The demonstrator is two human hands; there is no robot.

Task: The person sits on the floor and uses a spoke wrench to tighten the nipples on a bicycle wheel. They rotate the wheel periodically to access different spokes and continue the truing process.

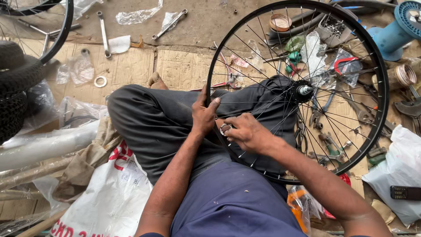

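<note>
A black spoked bicycle wheel (373,61) rests on my lap, its hub (303,91) at the right of my bent knee. My left hand (203,115) grips the wheel's rim at its near left side. My right hand (247,132) reaches through the spokes just beside it and holds a small round metal spoke key (225,128) against the rim. Both hands are almost touching.
I sit on flattened cardboard (127,66). Pliers and other tools (333,145) lie under the wheel at right. Spanners (103,33) lie at the top left, a tyre (13,87) at far left, a blue spool (401,28) at top right, a phone (405,192) at right.
</note>
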